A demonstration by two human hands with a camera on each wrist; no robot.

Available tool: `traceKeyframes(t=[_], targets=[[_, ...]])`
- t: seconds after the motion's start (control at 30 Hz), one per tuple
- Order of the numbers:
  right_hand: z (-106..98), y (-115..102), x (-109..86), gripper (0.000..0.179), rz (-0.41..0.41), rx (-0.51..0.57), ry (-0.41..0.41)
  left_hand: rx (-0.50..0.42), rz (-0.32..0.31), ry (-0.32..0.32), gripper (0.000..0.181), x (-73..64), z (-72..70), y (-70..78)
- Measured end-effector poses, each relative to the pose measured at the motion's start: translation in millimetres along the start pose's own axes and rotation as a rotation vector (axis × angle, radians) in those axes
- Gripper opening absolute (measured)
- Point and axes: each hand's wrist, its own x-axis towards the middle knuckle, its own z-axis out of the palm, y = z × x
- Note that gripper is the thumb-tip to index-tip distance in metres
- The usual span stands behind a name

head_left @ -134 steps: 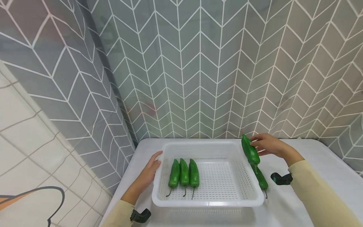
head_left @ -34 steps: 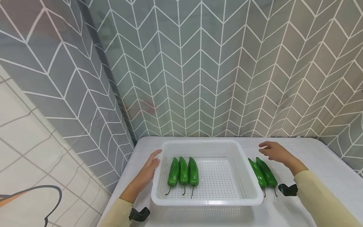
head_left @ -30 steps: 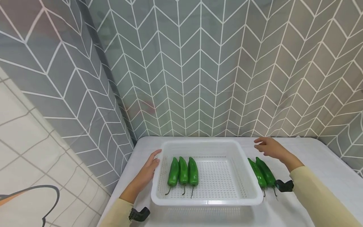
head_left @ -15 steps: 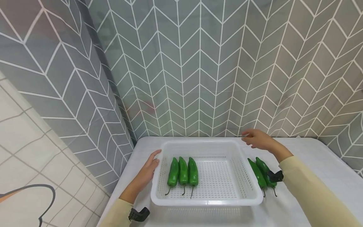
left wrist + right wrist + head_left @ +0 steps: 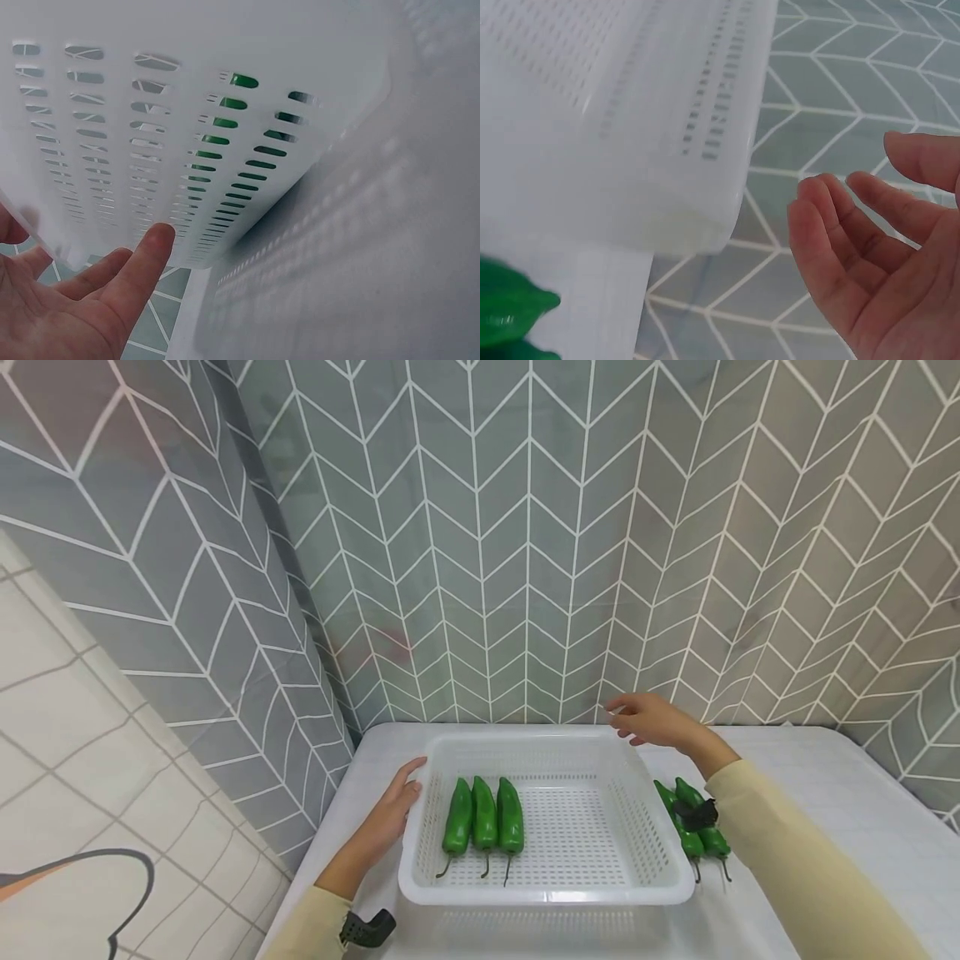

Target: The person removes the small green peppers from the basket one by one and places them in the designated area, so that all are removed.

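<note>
A white plastic basket [image 5: 551, 896] with slotted walls holds three green chili peppers [image 5: 483, 817], lying side by side on its left half. My left hand [image 5: 397, 800] is at the basket's left rim; in the left wrist view its fingers [image 5: 142, 270] extend beside the outer wall. Above the basket's far right corner is my right hand [image 5: 651, 720], its fingers loosely bent with nothing in them. The right wrist view shows that hand [image 5: 889, 247] apart from the basket corner. Outside the basket's right wall lie two more green chili peppers [image 5: 712, 843], partly hidden by the right wrist's camera.
A white-covered table [image 5: 817, 793] carries everything. Grey patterned curtain-like sheeting [image 5: 525, 568] rises along its back edge, and more hangs at the left. A black camera [image 5: 367, 929] is strapped to the left wrist.
A pepper the right hand held earlier now lies on the table beside the other outside pepper. The right hand has since moved left to the basket's far corner. The left hand stays put.
</note>
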Motion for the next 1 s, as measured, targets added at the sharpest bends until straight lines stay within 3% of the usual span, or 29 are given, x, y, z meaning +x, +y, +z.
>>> traceKeyframes(t=[0.5,1.0], targets=[[35,-17,26.0,0.042,-0.025,0.081,-0.091,0.011,-0.007,0.006,0.049,-1.8,1.8,1.3],[81,-22,46.8,0.038,0.073,0.128,-0.163,-0.001,-0.004,0.0,0.049,-0.2,2.0,1.5]])
